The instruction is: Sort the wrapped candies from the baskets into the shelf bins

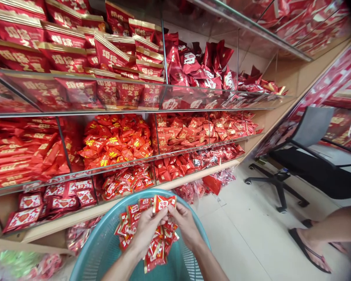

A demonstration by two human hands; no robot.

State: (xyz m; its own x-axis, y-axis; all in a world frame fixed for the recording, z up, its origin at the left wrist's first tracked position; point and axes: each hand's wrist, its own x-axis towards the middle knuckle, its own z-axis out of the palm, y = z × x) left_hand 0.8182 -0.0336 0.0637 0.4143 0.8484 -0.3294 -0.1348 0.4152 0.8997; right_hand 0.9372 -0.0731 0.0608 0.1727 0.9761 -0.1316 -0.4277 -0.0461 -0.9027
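Note:
Over a teal plastic basket (pixel 84 255), both my hands pinch one small red candy packet (pixel 163 202) with gold ends and white lettering. My left hand (pixel 148 228) grips its lower left side, thumb across the front. My right hand (pixel 185 223) pinches the lower right edge with thumb and fingers. Below and around my hands, a heap of similar red packets (pixel 155 251) appears within the basket. Some of this heap is hidden behind my hands, so I cannot tell whether my palms hold further packets.
Glass-fronted shelves (pixel 111 163) ahead hold red snack bags (pixel 62 58) and wrapped sweets (pixel 117 136) in divided bins. To the right stands a black office chair (pixel 310 164) on a tiled floor (pixel 234 234). A person's sandalled foot (pixel 310 249) is at the lower right.

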